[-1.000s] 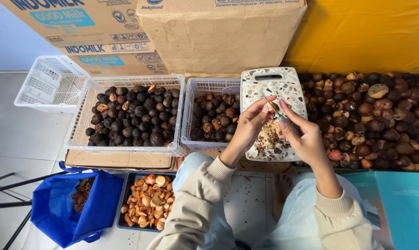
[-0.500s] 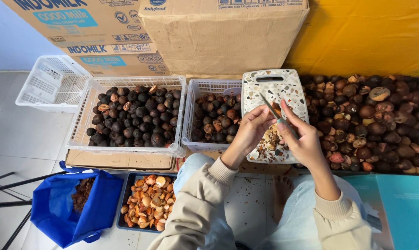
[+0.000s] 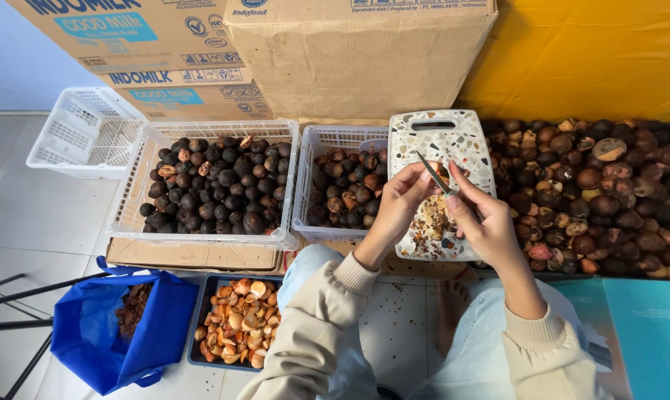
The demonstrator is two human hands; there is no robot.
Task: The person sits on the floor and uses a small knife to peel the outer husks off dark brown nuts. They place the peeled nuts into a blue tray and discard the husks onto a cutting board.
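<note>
My left hand (image 3: 403, 198) pinches a small brown nut (image 3: 440, 172) over a speckled cutting board (image 3: 430, 148). A small knife (image 3: 433, 173) is gripped in my right hand (image 3: 485, 222), its blade pointing up and left against the nut. Brown shell scraps (image 3: 431, 226) lie heaped on the board under both hands. Both arms wear beige sleeves.
A white basket of dark nuts (image 3: 215, 185) sits at left, a smaller white basket (image 3: 342, 185) beside the board, an empty basket (image 3: 83, 133) far left. A big nut pile (image 3: 602, 192) lies right. A blue tray of peeled pieces (image 3: 235, 322), a blue bag (image 3: 120, 326) and cardboard boxes (image 3: 357, 52) surround them.
Both hands have stayed over the board with slight shifts; the knife blade has tilted a little against the nut.
</note>
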